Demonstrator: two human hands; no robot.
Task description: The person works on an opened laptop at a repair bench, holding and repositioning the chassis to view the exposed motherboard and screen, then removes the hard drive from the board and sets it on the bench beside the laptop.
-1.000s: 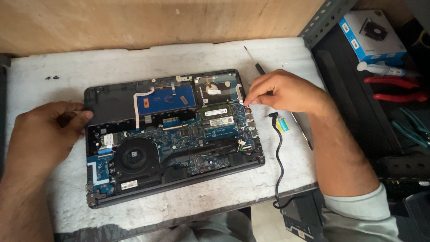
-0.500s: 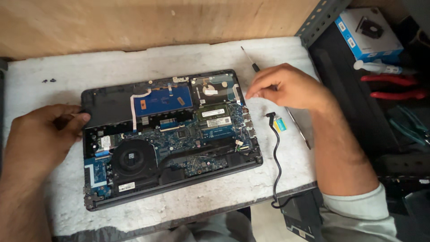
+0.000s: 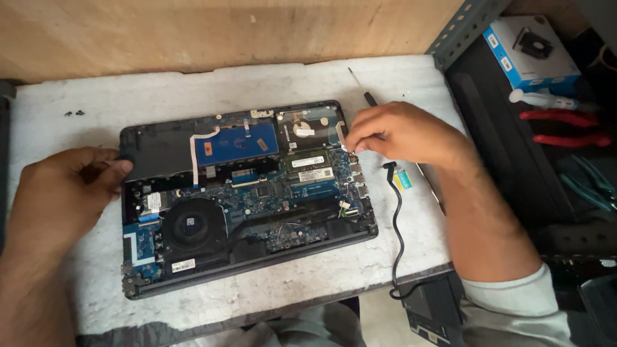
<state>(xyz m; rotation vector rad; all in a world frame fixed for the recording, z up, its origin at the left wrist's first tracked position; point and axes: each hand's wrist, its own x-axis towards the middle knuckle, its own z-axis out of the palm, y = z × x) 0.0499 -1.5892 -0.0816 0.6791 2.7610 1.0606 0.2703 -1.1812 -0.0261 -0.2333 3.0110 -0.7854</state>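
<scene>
At the far left, the left hand [image 3: 61,193] rests on the white worktop [image 3: 77,103], its fingers [image 3: 112,168] curled loosely against the left edge of the opened laptop [image 3: 247,193]; thumb and fingertips touch the dark casing at its upper left corner without closing around anything. Two small dark screws [image 3: 74,114] lie on the worktop above that hand, well apart from it. The laptop lies flat in the middle of the worktop with its bottom cover off, showing a round fan [image 3: 193,225] at lower left, a blue board and memory modules [image 3: 312,168] toward the right. The right hand [image 3: 408,135] hovers over the laptop's upper right corner, its thumb and forefinger pinched together on a small pale part just beside the drive bay; what exactly they pinch is too small to tell. A screwdriver [image 3: 361,87] lies behind that hand, and a black cable [image 3: 398,218] trails off the worktop's front edge beside the wrist. Red-handled pliers [image 3: 559,125] sit on the shelf at far right.
</scene>
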